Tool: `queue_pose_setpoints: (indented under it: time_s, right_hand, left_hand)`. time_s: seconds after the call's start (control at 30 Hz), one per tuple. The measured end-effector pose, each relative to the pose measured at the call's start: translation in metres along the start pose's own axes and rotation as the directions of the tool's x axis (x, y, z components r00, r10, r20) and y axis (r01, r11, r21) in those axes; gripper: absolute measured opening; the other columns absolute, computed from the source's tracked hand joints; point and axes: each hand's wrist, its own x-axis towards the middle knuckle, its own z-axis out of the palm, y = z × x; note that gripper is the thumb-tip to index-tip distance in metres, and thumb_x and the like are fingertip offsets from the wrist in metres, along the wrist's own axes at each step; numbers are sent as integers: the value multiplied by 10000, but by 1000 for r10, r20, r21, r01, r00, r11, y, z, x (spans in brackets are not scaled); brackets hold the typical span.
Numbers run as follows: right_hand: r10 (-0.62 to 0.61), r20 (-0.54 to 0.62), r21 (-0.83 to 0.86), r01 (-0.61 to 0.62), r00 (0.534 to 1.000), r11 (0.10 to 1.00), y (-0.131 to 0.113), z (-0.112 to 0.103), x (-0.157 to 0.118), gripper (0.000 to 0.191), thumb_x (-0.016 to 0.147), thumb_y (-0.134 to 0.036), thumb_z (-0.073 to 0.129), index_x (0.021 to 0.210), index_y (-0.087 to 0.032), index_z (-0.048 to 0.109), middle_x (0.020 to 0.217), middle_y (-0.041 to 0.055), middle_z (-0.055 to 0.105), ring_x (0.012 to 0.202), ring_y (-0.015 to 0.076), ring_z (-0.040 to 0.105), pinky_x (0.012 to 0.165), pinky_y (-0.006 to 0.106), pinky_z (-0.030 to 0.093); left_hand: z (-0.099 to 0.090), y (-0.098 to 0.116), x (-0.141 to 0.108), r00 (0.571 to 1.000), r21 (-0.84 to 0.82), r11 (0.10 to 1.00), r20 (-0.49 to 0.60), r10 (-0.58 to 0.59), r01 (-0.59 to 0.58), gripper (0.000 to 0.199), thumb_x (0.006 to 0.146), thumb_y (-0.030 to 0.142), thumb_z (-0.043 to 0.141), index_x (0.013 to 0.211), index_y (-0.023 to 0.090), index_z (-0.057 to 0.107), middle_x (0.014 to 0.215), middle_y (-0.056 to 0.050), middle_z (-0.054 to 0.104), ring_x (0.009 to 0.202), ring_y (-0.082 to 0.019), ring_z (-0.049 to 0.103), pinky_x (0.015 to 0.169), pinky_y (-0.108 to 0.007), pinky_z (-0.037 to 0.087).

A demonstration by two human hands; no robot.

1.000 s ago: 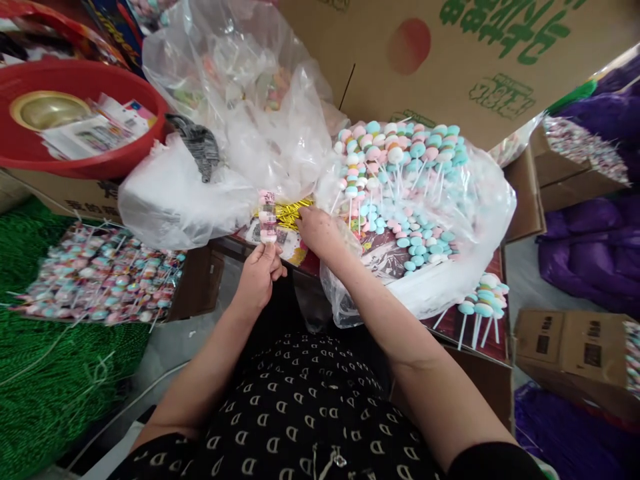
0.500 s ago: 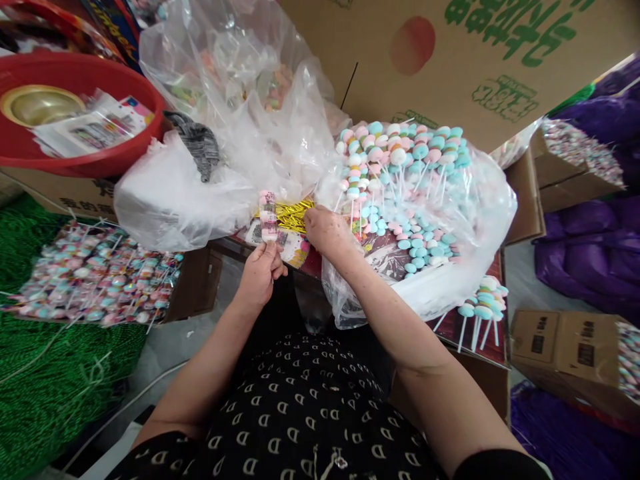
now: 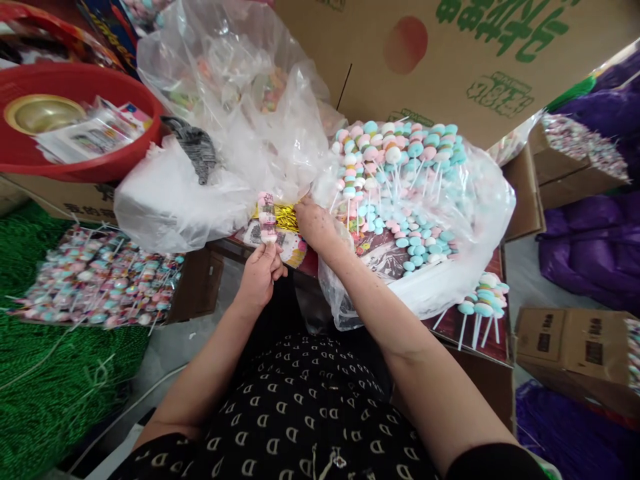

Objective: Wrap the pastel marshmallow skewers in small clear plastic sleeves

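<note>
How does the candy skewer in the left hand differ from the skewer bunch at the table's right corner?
The held candy skewer has a printed clear wrapper; the skewer bunch shows none. The held candy skewer is single, in the left hand; the skewer bunch has several, resting on the table. Both include pink pieces.

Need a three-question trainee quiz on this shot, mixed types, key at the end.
1. True or false: the left hand holds the wrapped candy by its lower end.

2. Which is nearest the right hand's fingertips?
A) purple bundles
B) gold strips
C) grey cloth

3. Fill in the colour: the gold-coloured bowl sits in a ____ basin.

Key: 1 true; 2 B; 3 red.
</note>
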Motion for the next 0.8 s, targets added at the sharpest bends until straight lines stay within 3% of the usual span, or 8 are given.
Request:
queue_pose_setpoints:
  time_s: [0.13,0.3,0.5,0.6,0.7,0.8]
  right_hand:
    - [16,-1,-18,-16,1000,1000,3,8,4,419,1038,-89,325,1271,-133,670,1342,213,667,1044,276,725,865,367,533]
    - [55,-9,-7,-55,998,998,4,-4,-9,394,1085,-186,316,1248,-153,673,1199,168,743,997,270,724,830,342,515]
    - [96,-98,196,-76,991,978,10,-11,-41,273,1018,-186,461,1071,-169,729,1039,114,781,950,241,717,810,306,484]
    - [142,-217,427,-37,966,903,14,-6,-65,200,947,-183,532,938,-171,731,886,70,762,855,199,697,796,284,493]
    - [162,-261,657,52,952,752,12,1,-90,188,937,-269,561,914,-191,730,769,17,728,694,157,648,689,262,497]
    - [143,-267,707,93,953,701,7,10,-107,184,936,-309,576,920,-211,731,719,-6,715,620,141,614,627,256,485]
  left_hand:
    - [-2,2,0,1000,-9,1000,-19,-19,19,405,889,522,769,789,181,574,457,131,310,375,-45,314,496,-209,444]
    - [-5,1,-1,1000,-4,1000,-14,2,-2,402,880,526,772,788,181,586,455,128,314,375,-49,324,499,-215,457]
    - [-4,-7,-7,1000,48,999,13,16,-17,408,846,534,784,789,184,583,465,122,342,385,-47,315,466,-203,427]
    - [1,-12,-10,999,65,998,39,-13,10,426,821,544,795,785,187,564,472,120,355,383,-44,301,420,-190,361]
    - [11,-16,-14,995,77,996,84,-55,49,469,772,568,824,783,194,542,477,123,349,386,-40,296,390,-176,299]
    - [25,-20,-18,985,81,993,145,-92,81,522,712,573,859,764,209,489,506,126,347,399,-35,284,372,-164,259]
